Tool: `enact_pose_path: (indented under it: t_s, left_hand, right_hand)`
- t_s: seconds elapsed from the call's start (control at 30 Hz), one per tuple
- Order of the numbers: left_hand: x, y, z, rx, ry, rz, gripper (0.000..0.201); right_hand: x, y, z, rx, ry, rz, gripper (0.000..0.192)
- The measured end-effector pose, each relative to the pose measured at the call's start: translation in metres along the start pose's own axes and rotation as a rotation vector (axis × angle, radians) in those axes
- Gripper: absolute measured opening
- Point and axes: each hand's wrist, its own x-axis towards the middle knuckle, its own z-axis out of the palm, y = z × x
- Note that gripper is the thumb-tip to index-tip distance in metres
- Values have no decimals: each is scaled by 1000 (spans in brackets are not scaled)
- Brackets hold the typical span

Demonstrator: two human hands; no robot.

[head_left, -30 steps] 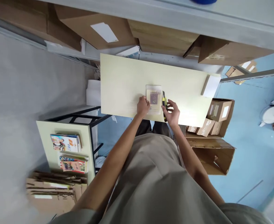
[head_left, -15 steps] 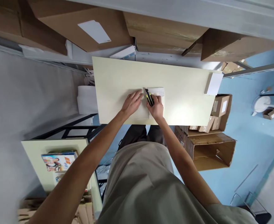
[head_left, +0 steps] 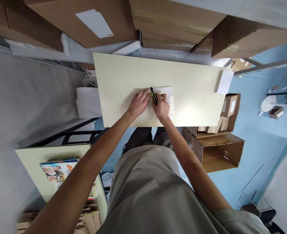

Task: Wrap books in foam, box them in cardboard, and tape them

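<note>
My right hand [head_left: 162, 108] is closed around a black and yellow utility knife [head_left: 154, 96], whose tip points away from me and slightly left. Beneath that hand lies a white printed sheet or pad [head_left: 170, 92] on the pale yellow tabletop [head_left: 194, 97]. My left hand [head_left: 139, 103] rests palm down just to the left, fingers stretched out, their tips close to the knife's front end. Under it is a faint pale sheet whose edges are hard to make out. Whether the blade touches the paper cannot be seen.
A white stack [head_left: 224, 82] sits at the table's right end. Cardboard boxes [head_left: 177, 22] line the shelf behind. An open carton [head_left: 221, 156] stands at lower right. On a side table [head_left: 31, 152] at left lie magazines [head_left: 58, 169].
The knife and my right hand have shifted slightly left, uncovering more of the printed sheet. My left hand stays flat. The whole view has tilted a little.
</note>
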Motion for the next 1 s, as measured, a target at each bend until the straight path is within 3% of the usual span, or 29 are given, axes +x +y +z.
enact_pose_path:
  t_s: [1.0]
  left_hand:
    - [1, 5, -4, -29, 42, -4, 52]
  right_hand:
    - [-36, 3, -9, -100, -15, -72, 57]
